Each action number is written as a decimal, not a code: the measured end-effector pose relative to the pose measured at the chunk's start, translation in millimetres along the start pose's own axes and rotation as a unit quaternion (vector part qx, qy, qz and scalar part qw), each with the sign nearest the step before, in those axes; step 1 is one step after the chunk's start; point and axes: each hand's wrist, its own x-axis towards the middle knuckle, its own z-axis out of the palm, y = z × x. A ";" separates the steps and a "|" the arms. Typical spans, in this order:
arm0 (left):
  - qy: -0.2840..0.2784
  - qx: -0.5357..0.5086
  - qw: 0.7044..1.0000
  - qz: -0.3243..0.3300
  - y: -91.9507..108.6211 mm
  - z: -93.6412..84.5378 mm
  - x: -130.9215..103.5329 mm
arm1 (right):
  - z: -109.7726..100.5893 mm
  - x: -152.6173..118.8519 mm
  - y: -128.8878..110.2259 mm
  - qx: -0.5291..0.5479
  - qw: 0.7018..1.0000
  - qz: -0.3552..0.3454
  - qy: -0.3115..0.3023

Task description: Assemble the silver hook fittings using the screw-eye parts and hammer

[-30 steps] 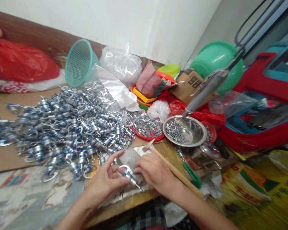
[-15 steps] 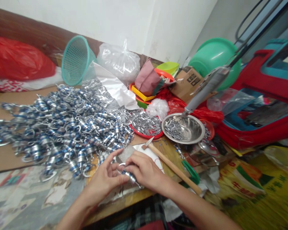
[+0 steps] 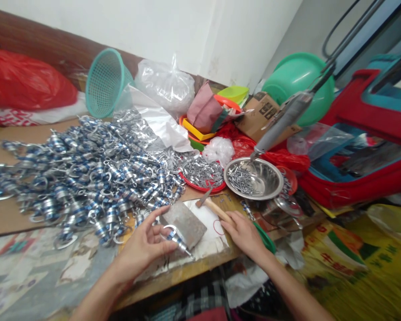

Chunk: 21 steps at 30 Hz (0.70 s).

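Between the thumb and fingers of my left hand [image 3: 146, 244] is a small silver-and-blue metal fitting [image 3: 180, 243] with a curved hook at its upper end. Its thin lower tip points right, over the near edge of a flat grey metal block [image 3: 187, 223]. My right hand [image 3: 246, 232] is closed around the wooden handle of a hammer [image 3: 218, 210], whose narrow head lies to the left, beyond the block. White paper [image 3: 217, 243] with a red circle lies under the block. A big heap of similar fittings [image 3: 96, 178] spreads across the left side.
A red tray [image 3: 203, 185] of small metal pieces and a steel bowl [image 3: 270, 178] of pins stand behind the hammer. A grey-handled tool [image 3: 284, 120] slants down to the bowl. A green basket [image 3: 103, 84] and a clear bag [image 3: 167, 84] stand at the back.
My right hand has left the metal fitting, moved right and taken hold of the hammer handle. My left hand keeps the fitting in nearly the same place. More of the grey block shows.
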 end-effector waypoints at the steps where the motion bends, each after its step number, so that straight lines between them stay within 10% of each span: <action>1: 0.000 0.001 1.000 0.000 -0.3 0.0 0.1 | -4.8 -3.7 -5.9 0.022 1.000 -0.015 0.016; 10: 0.003 0.008 1.000 0.002 0.5 -0.6 -1.4 | -47.3 -45.1 -55.4 0.095 0.966 -0.216 0.103; 21: 0.004 0.046 0.999 0.009 0.7 -2.8 1.6 | -13.6 -52.4 -36.3 0.122 0.984 -0.122 0.050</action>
